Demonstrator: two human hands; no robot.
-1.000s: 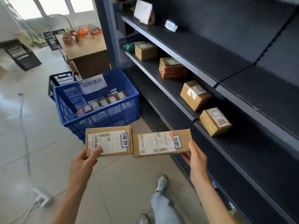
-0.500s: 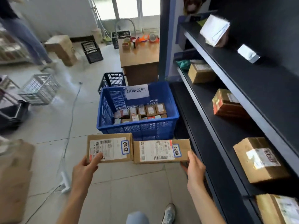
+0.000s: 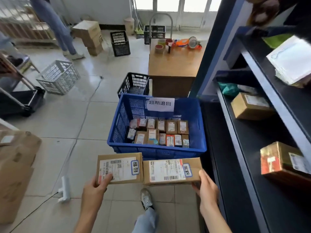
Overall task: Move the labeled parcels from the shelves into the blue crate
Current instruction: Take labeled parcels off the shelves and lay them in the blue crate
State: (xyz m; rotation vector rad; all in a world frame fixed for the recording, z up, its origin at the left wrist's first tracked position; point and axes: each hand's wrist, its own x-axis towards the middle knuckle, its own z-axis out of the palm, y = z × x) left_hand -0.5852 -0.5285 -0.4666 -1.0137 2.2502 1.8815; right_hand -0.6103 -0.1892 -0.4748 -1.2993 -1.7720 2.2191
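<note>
Two labeled parcels are in hand, both off the shelves [image 3: 249, 148] and not yet in the blue crate [image 3: 156, 150]. The left hand [image 3: 94, 187] pinches the left parcel [image 3: 119, 168] at its near-left corner, thumb on top of the label and fingers under. The right hand [image 3: 206, 187] grips the right parcel [image 3: 171, 171] at its right end, thumb on the edge and fingers curled beneath.

The parcels sit side by side with their inner ends touching, long axes running left-right and labels up. The crate lies straight ahead and lower, its near wall just beyond the parcels' far edges. The right parcel lines up with the crate's middle and right; the left parcel overhangs the crate's left side a bit. Both hands are about equally near.

Small boxes [image 3: 159, 132] already cover much of the crate floor, and a paper sign [image 3: 160, 103] hangs on the far wall. Judgement: push forward, then lower; the left needs a slight inward shift.
</note>
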